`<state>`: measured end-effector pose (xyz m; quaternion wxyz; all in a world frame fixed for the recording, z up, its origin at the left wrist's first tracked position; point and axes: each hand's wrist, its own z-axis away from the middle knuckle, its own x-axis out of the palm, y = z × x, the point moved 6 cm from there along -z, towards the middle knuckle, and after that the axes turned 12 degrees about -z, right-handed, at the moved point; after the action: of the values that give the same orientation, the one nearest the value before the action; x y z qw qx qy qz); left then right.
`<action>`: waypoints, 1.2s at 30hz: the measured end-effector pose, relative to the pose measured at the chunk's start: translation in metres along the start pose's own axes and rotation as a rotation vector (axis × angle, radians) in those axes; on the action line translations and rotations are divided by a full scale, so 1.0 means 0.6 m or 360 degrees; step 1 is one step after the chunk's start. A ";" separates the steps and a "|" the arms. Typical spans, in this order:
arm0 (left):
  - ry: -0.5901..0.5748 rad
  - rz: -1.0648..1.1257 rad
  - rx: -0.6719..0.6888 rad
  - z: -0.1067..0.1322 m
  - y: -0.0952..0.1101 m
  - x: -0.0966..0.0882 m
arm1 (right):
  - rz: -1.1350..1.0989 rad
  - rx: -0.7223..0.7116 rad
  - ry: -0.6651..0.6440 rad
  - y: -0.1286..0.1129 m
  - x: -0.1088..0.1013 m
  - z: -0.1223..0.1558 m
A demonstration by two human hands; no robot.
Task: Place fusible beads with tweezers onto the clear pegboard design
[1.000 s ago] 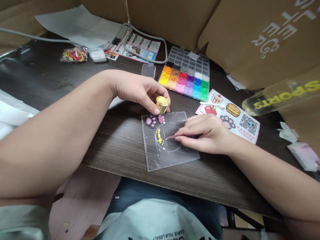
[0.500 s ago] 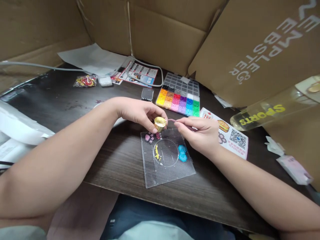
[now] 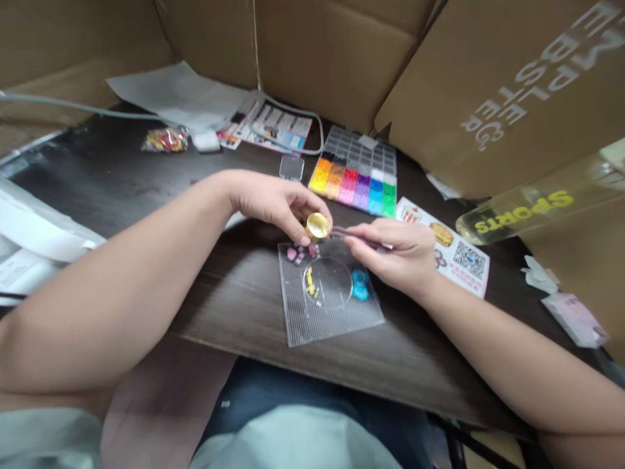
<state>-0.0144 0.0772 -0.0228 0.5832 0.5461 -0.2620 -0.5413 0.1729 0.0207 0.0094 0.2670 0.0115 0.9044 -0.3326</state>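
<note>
My left hand (image 3: pixel 280 207) is closed around a small gold cup (image 3: pixel 318 227), tilted with its mouth toward me; pale bits seem to lie inside. In my right hand (image 3: pixel 398 251) is a pair of tweezers (image 3: pixel 364 240), pinched between thumb and fingers, tips at the cup's right rim. Below both hands a clear pegboard (image 3: pixel 332 326) lies flat on the table. It carries a yellow bead shape (image 3: pixel 310 281) inside a ring outline, a blue bead shape (image 3: pixel 360 285) at the right and a pink paw-like bead shape (image 3: pixel 295 254), partly hidden, at the top left.
Behind my hands stands a compartment box (image 3: pixel 355 179) of coloured beads. A printed pattern sheet (image 3: pixel 471 260) lies to the right, near a clear bottle (image 3: pixel 517 215) marked SPORTS. Papers (image 3: pixel 180 98), a cable and a small bag (image 3: pixel 166 139) sit at the back left. Cardboard walls surround the table.
The gold cup has tipped so its mouth faces me more. The tweezers remain at its rim, showing more of their length. The whole view has shifted slightly.
</note>
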 end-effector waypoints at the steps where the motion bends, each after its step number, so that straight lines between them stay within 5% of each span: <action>1: 0.0013 -0.0016 -0.0007 -0.001 0.000 -0.001 | -0.0009 -0.0002 0.0015 0.000 -0.002 0.001; 12: 0.0096 -0.0188 -0.0015 0.000 0.003 -0.008 | 0.0038 -0.0366 -0.0120 -0.022 -0.003 0.006; 21: 0.0072 -0.0217 0.0000 -0.001 0.005 -0.008 | -0.0468 -0.0088 -0.0705 -0.026 0.029 0.032; 36: 0.0049 -0.0139 0.0003 -0.001 0.003 -0.006 | -0.0494 -0.0023 -0.0765 -0.022 0.037 0.033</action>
<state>-0.0144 0.0806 -0.0202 0.5625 0.5659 -0.2292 -0.5575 0.1603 -0.0051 -0.0060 0.4197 -0.2082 0.8084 -0.3564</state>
